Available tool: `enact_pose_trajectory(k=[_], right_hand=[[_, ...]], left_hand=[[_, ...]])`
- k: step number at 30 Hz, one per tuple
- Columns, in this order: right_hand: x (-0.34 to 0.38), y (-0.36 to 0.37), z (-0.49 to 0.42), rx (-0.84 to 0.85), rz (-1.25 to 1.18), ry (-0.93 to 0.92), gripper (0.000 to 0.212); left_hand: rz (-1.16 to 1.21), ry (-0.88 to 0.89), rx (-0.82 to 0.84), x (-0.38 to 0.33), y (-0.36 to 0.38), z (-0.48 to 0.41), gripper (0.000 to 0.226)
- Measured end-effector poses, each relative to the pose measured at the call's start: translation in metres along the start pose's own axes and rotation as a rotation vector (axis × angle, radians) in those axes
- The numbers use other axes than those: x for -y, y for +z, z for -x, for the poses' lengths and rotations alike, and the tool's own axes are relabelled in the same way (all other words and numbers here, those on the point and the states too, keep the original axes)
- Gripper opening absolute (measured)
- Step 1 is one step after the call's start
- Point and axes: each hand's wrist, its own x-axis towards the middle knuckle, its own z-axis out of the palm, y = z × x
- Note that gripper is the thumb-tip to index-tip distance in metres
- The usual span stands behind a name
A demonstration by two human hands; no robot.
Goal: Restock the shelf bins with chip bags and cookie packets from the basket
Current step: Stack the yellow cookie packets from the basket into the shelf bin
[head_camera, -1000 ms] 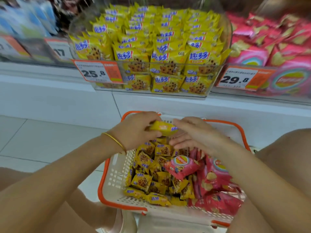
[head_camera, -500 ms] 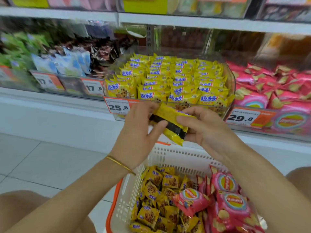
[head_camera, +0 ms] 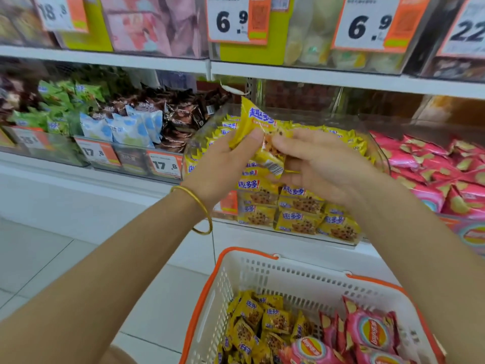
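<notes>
Cookie packets [head_camera: 258, 135]: yellow, held up between both hands in front of the cookie bin's top edge, well above the basket; blue "趣多多" faces the camera, and a barcode shows at the lower end.
Floor [head_camera: 52, 258]: white tiles, open room to the left of the arms and the basket.
Price tags: "17.8" [head_camera: 164, 164] on the lower-shelf bins at left; two "6.9" tags [head_camera: 231, 19] on the upper shelf.
Left hand [head_camera: 223, 166]: fingers curled under the packets, thumb pressed on top; a gold bangle [head_camera: 202, 206] hangs at the wrist.
Cookie bin [head_camera: 288, 214]: clear walls, stacked with the same yellow packets; a gap is left between the pile and the upper shelf [head_camera: 341, 80].
Right hand [head_camera: 322, 164]: thumb and fingertips pinch the packets' lower end, the other fingers loosely spread.
Chip bags [head_camera: 433, 174]: pink, filling the bin just beside the cookie bin on the right.
Basket [head_camera: 262, 274]: white mesh with an orange rim, below the hands and apart from them; yellow packets lie at its left, pink chip bags at its right.
Change: half a second ago the hands were lower, before the "25.8" tag, and a packet's dark back showed; now they are raised and the blue writing shows.
</notes>
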Motion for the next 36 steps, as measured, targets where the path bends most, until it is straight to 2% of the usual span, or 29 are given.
enact_pose_trajectory(k=[2,4,6,8,11,16,22,25,28,33,36], right_hand=[[0.004,-0.006,-0.019,-0.059,-0.092,0.074,0.026],[0.004,-0.017,-0.046,-0.193,-0.093,0.114,0.033],[0.004,-0.029,-0.081,-0.324,-0.003,0.117,0.041],[0.003,-0.033,-0.118,-0.404,0.111,0.112,0.045],[-0.001,-0.029,-0.170,-0.455,0.243,0.064,0.042],[-0.004,-0.018,-0.230,-0.519,0.553,-0.025,0.061],[-0.017,-0.014,-0.260,-0.514,0.831,-0.196,0.050],[-0.018,-0.013,-0.265,-0.512,0.911,-0.233,0.053],[-0.015,-0.010,-0.264,-0.460,1.059,-0.186,0.061],[-0.012,-0.006,-0.256,-0.441,1.172,-0.097,0.048],[-0.003,-0.009,-0.237,-0.430,1.203,-0.087,0.046]], left_hand=[[-0.169,0.030,-0.065,0.007,-0.005,-0.015,0.035],[-0.467,0.098,-0.179,0.026,-0.018,-0.035,0.040],[-0.721,0.119,-0.261,0.039,-0.030,-0.049,0.026],[-0.885,0.154,-0.229,0.049,-0.036,-0.059,0.028],[-0.982,0.090,-0.144,0.053,-0.034,-0.067,0.042],[-0.983,0.021,-0.078,0.058,-0.035,-0.082,0.046],[-0.963,0.008,-0.112,0.063,-0.037,-0.086,0.042],[-0.956,0.009,-0.122,0.061,-0.036,-0.085,0.041],[-0.940,0.010,-0.130,0.060,-0.036,-0.084,0.040],[-0.903,0.039,-0.119,0.062,-0.037,-0.080,0.041],[-0.859,0.127,-0.157,0.063,-0.038,-0.071,0.046]])
